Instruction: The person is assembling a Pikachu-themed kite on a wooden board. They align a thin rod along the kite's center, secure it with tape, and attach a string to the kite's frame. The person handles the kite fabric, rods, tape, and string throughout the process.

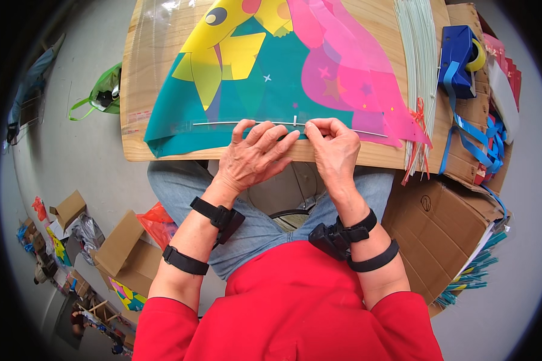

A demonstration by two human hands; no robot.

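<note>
Our right hand (pixel 336 147) pinches, perhaps on the rod (pixel 217 123); our left hand (pixel 253 155) spreads over a sheet (pixel 277 90) we judge light, floppy, best held by its edge.

Air over the printed sheet (pixel 271 84) is open from my fingers (pixel 270 137) to the middle of the table (pixel 376 157). Bare strip along near edge, right of my hands: passable. Left edge: just clear film (pixel 156 36), lying low. Right edge blocked: white stick bundle (pixel 417 48), red ties (pixel 420 117) by near right corner, blue tape dispenser (pixel 454 66) just beyond.
</note>
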